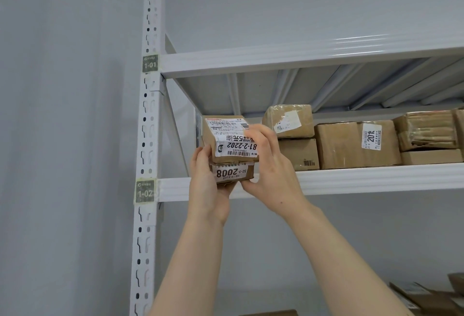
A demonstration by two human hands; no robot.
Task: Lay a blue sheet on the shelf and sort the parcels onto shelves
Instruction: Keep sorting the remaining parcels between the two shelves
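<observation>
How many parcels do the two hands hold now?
2, stacked: the upper parcel, marked 81-2-2202, under the right hand; the lower parcel, marked 32-3-2008, in the left hand. No third one shows.

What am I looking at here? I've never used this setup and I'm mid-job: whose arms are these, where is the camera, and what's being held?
There is no machine. These are a person's two bare arms, filmed by one wide camera worn on their head and aimed at a white metal rack. The left hand and right hand together grip two small cardboard parcels, one stacked on the other. The upper parcel reads 81-2-2202 and the lower parcel reads 32-3-2008. They are at the left end of the shelf tagged 1-02. I cannot tell whether the stack rests on it yet. More brown parcels already stand on that shelf to the right.
</observation>
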